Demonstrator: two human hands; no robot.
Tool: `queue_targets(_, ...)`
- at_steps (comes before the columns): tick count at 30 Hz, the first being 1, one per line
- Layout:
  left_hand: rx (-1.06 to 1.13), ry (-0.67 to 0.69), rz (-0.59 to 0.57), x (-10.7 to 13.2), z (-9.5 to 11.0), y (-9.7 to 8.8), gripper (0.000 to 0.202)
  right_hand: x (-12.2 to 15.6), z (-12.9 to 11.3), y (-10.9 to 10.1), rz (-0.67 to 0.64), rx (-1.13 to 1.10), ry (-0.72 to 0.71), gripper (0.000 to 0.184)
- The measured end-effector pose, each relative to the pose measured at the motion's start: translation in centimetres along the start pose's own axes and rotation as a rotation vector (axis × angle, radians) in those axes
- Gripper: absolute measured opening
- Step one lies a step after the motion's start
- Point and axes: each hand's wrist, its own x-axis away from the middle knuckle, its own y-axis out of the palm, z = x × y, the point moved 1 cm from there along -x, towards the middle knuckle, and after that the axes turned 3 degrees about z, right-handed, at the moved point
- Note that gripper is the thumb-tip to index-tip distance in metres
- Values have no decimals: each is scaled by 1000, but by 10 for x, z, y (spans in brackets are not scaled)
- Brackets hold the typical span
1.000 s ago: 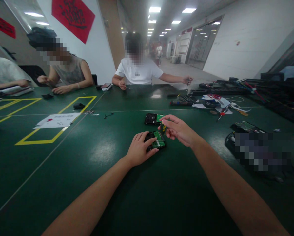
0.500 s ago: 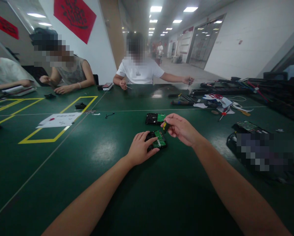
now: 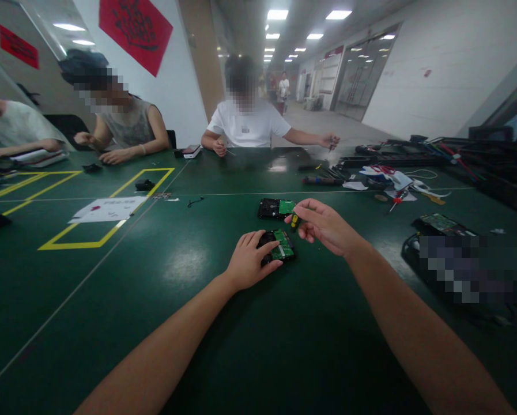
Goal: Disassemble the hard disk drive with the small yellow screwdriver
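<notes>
A hard drive with a green circuit board facing up lies on the green table in front of me. My left hand rests on its left side, fingers curled over the edge, holding it down. My right hand hovers just right of and above the drive, fingers closed round a small screwdriver with a black and yellow handle, its tip pointing down toward the board. A second hard drive with a green board lies a little farther away.
Three people sit at the far side of the table, with a phone near the middle one. A white paper lies in a yellow taped rectangle at left. Tools, cables and trays crowd the right. Another board lies at right.
My right hand has drifted slightly right and up with the screwdriver. The left hand stays on the drive. The view has shifted a little.
</notes>
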Motion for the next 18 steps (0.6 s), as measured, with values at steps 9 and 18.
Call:
queue_targets(9,-3,-4,-8,0,0,0,56,-2,7,2,68,145,-63,30)
queue_targets(18,9,-9,-5,-1,2,-2,55,6,0,5,-202,100,103,34)
